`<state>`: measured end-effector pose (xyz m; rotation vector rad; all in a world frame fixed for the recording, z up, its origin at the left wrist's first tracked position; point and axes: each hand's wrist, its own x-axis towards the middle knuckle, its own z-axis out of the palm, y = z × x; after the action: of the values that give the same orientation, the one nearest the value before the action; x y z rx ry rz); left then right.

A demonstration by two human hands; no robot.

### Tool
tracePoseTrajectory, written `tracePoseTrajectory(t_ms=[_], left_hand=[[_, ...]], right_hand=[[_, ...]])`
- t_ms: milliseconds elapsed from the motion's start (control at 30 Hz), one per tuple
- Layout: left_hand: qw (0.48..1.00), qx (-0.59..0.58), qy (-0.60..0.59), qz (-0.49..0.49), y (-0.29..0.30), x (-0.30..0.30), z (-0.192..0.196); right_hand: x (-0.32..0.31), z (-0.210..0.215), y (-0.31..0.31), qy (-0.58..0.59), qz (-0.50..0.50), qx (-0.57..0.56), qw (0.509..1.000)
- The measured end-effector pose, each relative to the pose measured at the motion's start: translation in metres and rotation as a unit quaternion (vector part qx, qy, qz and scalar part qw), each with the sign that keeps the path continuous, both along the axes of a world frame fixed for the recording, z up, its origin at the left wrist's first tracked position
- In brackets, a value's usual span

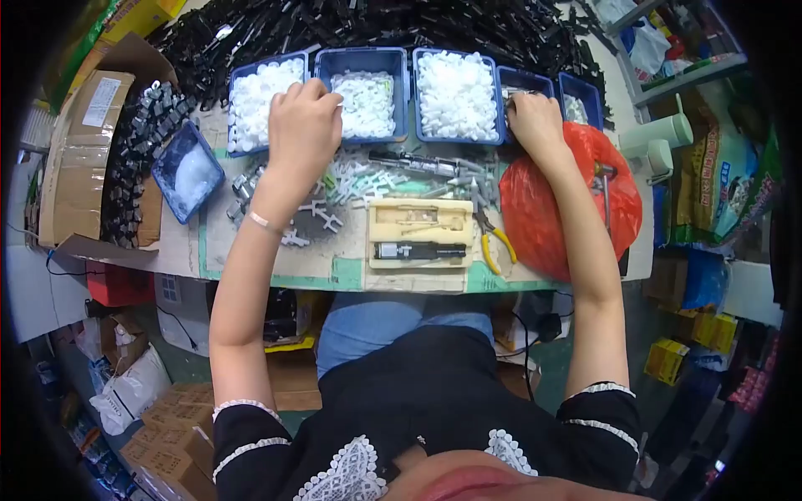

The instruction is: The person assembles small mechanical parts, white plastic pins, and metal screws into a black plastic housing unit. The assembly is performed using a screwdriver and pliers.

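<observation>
My left hand [306, 115] is over the right side of a blue bin [231, 125] filled with small white plastic pieces [255, 104]. Its fingers are curled downward, and whatever they hold is hidden beneath them. My right hand [535, 123] dips into a smaller blue bin [526, 79] at the right; its fingers are bent together, their tips and any part in them out of sight. Before me on the table lies a cream-coloured fixture [420, 215] with a black and silver mechanism [419, 250] in its lower slot. Yellow-handled pliers [494, 242] rest beside it.
Black parts [368, 25] are heaped along the back. Two more bins hold white pieces [457, 96]. Grey-white branched pieces [322, 215] lie loose at centre left. A red plastic bag [535, 217] sits under my right forearm, and a cardboard box [71, 184] stands left.
</observation>
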<state>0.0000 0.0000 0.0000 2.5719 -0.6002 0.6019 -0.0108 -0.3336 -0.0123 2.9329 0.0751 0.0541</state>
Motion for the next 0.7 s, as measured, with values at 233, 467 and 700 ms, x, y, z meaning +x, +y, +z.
tracePoseTrajectory(t_ms=[233, 467, 700], left_hand=[[0.971, 0.226, -0.077, -0.032, -0.019, 0.043, -0.023], [0.989, 0.117, -0.075, -0.047, -0.013, 0.027, -0.008], [0.772, -0.460, 0.401, -0.176, -0.038, -0.065, 0.015]], right_hand=[[-0.014, 0.015, -0.005, -0.193, 0.017, 0.197, 0.961], [-0.045, 0.054, 0.018, -0.202, -0.018, 0.403, 0.892], [-0.117, 0.058, 0.114, -0.145, 0.090, 0.756, 0.632]])
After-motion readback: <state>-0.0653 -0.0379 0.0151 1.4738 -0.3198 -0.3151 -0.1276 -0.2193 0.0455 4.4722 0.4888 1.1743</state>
